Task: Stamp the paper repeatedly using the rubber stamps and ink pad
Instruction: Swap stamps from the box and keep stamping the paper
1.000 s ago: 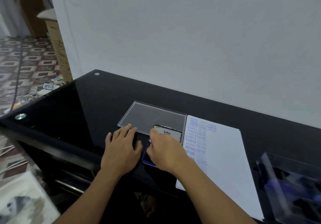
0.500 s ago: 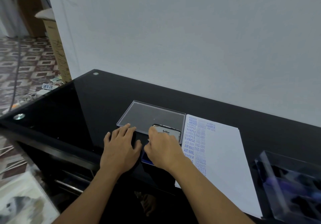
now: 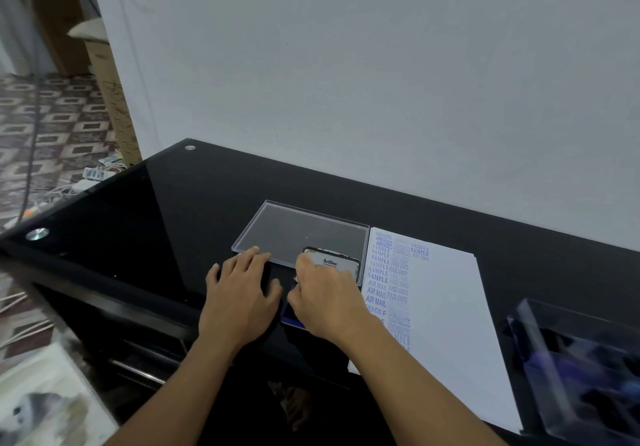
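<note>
Almost nothing has moved in the last second: the right grip [image 3: 325,300] stays low over the ink pad [image 3: 290,316], and the left grip [image 3: 242,293] stays flat on the desk [image 3: 173,220] just beside it, fingers straight, grasping nothing. The right fingers are curled downward onto the blue pad, but the hand hides what is under them, so we cannot tell if they grasp a stamp. The ink pad lies between the left grip and the paper [image 3: 450,307], with its hinged cover standing open at the far side. The paper touches the pad's right edge and carries columns of blue prints along its left part only. We judge that this pause is the inking step, and that much white paper remains for further prints.
</note>
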Motion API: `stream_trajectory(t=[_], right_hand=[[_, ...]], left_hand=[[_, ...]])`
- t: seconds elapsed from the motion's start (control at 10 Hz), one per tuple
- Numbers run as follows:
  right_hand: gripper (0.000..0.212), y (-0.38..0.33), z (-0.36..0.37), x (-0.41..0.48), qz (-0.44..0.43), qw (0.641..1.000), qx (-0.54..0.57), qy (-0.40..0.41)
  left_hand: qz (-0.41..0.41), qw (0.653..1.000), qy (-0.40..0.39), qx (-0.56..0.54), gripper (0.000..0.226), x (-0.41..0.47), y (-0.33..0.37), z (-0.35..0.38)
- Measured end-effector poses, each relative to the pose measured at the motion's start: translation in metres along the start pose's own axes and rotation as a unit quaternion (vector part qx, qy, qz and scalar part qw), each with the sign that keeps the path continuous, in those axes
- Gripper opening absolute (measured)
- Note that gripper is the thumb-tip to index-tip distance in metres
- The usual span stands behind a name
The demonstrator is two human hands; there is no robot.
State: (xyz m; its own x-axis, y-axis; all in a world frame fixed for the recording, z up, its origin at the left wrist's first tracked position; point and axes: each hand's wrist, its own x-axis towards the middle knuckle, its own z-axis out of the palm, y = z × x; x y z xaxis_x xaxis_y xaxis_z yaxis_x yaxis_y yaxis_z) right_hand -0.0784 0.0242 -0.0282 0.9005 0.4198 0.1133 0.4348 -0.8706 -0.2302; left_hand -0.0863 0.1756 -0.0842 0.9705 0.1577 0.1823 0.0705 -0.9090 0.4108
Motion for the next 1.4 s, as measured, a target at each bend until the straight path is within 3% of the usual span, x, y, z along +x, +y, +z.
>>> stream_trajectory(t=[1.4], right_hand=[[0.010,-0.0012,0.0016,0.0004,0.006,1.000,0.013,0.008]], left_hand=[[-0.002,1.000,-0.001,0.006,0.052,-0.0004,0.0005,0.0002]])
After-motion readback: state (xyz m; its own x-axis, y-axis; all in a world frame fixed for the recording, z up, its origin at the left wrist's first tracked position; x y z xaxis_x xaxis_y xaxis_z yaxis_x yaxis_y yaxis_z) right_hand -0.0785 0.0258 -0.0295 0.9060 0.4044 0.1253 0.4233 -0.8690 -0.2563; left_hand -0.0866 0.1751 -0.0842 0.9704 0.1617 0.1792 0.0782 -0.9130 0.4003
